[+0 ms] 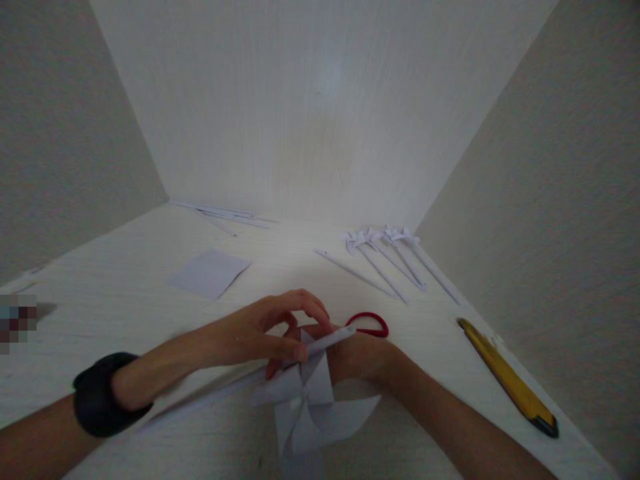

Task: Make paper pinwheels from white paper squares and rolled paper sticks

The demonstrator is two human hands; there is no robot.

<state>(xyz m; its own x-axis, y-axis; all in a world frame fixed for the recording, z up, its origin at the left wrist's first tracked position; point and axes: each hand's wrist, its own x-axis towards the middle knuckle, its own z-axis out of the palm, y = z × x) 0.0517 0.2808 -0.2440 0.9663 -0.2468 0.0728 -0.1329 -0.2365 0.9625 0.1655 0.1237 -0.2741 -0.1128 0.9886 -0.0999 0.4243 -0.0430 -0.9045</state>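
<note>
A white paper pinwheel [320,420] with folded blades is close in front of me. A rolled paper stick [220,393] runs slantwise from the lower left behind its blades, and one rolled end shows above the right wrist. My left hand [280,330], below a black wristband, is closed with thumb and fingers pinching the stick near that end. My right hand [350,353] reaches in from the right, its fingers curled behind the pinwheel and partly hidden by the blades and my left hand. Just beyond the right wrist lie scissors with a red handle [375,333]; their blades are hidden.
A square paper sheet [210,273] lies left of centre. Several thin paper sticks [225,215] are at the back left. Finished-looking pinwheels [385,240] on sticks and one loose stick [355,272] lie back right. A yellow utility knife [507,377] rests near the right wall.
</note>
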